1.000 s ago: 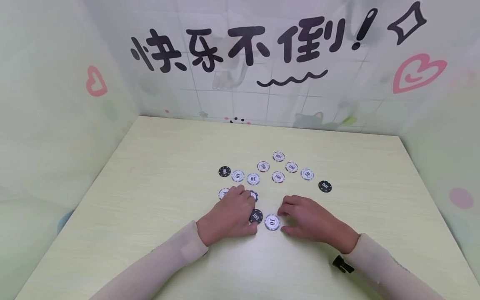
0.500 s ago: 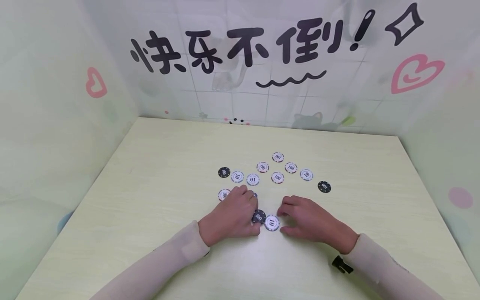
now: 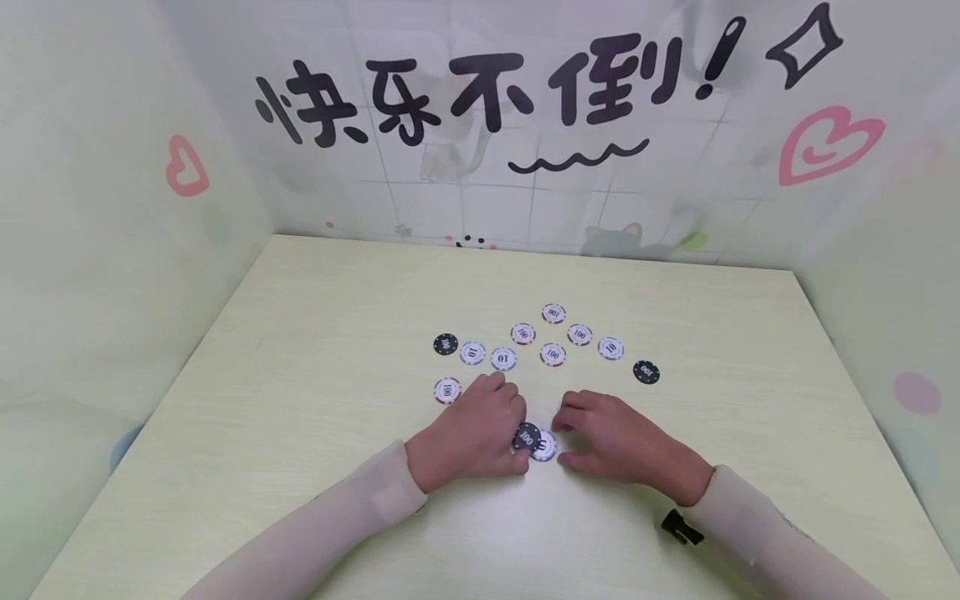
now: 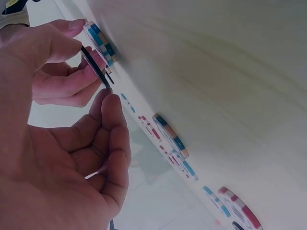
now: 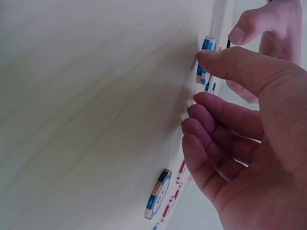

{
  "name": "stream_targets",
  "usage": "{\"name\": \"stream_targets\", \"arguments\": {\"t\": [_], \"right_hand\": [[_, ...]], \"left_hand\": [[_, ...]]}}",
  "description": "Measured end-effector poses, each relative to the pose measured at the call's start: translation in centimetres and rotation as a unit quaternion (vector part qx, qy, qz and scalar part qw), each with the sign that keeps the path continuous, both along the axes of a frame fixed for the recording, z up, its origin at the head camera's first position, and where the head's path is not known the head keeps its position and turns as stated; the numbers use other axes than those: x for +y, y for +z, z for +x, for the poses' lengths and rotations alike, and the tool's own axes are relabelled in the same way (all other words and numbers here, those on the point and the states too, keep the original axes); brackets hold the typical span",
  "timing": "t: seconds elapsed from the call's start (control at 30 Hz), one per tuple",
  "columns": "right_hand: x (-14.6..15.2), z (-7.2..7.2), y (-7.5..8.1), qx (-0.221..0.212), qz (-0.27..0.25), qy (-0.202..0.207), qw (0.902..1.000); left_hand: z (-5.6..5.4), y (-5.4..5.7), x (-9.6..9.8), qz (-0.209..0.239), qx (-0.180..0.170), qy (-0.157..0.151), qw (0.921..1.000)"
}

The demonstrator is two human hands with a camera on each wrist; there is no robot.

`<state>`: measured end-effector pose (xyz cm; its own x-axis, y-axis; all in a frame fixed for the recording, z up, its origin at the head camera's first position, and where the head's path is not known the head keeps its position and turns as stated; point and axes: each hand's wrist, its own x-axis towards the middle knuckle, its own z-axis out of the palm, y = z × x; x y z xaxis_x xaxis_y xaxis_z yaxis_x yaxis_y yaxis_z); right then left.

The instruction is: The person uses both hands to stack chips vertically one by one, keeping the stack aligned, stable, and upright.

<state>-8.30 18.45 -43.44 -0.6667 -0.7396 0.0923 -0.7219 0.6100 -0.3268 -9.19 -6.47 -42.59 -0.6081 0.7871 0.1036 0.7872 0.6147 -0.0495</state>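
Observation:
My left hand (image 3: pixel 476 429) pinches a black 100 poker chip (image 3: pixel 527 437) between thumb and fingertips. In the left wrist view the black chip (image 4: pixel 96 68) shows edge-on. It overlaps a white 10 chip (image 3: pixel 545 448) in the head view. From the side, this blue-edged white chip (image 4: pixel 101 42) looks like a small stack. My right hand (image 3: pixel 626 437) rests just right of it, fingers loosely curved and holding nothing. Its thumb overlaps the blue-edged stack (image 5: pixel 206 72) in the right wrist view. A blue-and-orange-edged chip (image 4: pixel 171 136) lies beyond my left hand, hidden in the head view.
Farther back lie more chips: a black 100 chip (image 3: pixel 446 344) at left, another black chip (image 3: pixel 647 372) at right, and several white chips, including a red-edged one (image 3: pixel 553 354). A white 100 chip (image 3: pixel 447 390) lies left of my left hand. Printed curtains (image 3: pixel 420 208) enclose the table (image 3: pixel 322 333).
My left hand has moved slightly right with the black chip, which now overlaps the white 10 chip instead of lying beside it. The right hand has stayed in place.

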Motion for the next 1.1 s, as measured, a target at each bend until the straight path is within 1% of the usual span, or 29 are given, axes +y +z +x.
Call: {"name": "stream_targets", "arguments": {"t": [0.3,0.47,0.6,1.0,1.1], "right_hand": [[-0.1,-0.1,0.4,-0.018,-0.001,0.001,0.9998],[0.0,-0.1,0.3,-0.021,-0.001,-0.002,0.9998],[0.1,-0.1,0.3,-0.023,-0.005,-0.003,0.9997],[0.0,-0.1,0.2,-0.022,-0.003,-0.003,0.9997],[0.0,-0.1,0.3,-0.024,-0.004,-0.004,0.9997]], "left_hand": [[0.1,0.0,1.2,-0.013,0.003,-0.014,0.9998],[0.1,0.0,1.5,-0.015,0.002,-0.019,0.9997],[0.0,-0.1,1.6,-0.013,0.002,-0.022,0.9997],[-0.1,-0.4,1.8,-0.008,-0.018,-0.018,0.9996],[-0.2,-0.5,1.9,-0.010,-0.016,-0.018,0.9997]]}}
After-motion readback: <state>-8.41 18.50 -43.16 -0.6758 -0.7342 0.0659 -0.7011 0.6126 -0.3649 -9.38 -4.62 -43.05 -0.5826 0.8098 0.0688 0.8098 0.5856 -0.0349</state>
